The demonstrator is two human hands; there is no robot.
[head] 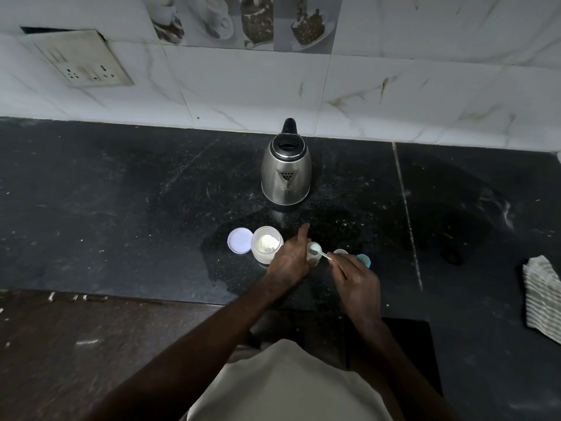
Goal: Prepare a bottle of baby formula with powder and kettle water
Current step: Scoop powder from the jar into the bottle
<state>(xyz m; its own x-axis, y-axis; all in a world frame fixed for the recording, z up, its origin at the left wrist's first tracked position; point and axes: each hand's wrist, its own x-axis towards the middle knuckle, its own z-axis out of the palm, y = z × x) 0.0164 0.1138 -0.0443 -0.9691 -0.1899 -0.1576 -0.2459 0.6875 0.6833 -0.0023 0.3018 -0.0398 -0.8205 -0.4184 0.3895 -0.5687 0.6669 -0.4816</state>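
The baby bottle (pixel 313 259) stands on the dark countertop (pixel 121 208) near its front edge, mostly hidden by the left hand (pixel 290 262). That hand wraps around the bottle, with the forefinger stretched out straight toward twelve o'clock. From four o'clock the right hand (pixel 355 278) reaches in, its fingertips pinching the handle of a small pale scoop (pixel 323 254). The scoop's bowl sits right over the bottle's mouth; whether it carries powder is too small to tell.

Just beside the bottle at nine o'clock is the open powder jar (pixel 267 244) (white powder shows inside), and its round lid (pixel 239 240) lies flat, touching the jar on the far side. At three o'clock, near the bottle, sit a small white ring (pixel 340 252) and a blue cap (pixel 363 260). The steel kettle (pixel 286 171) stands upright at twelve o'clock, well apart, spout facing the person. A striped cloth (pixel 543 299) lies far off at three o'clock.
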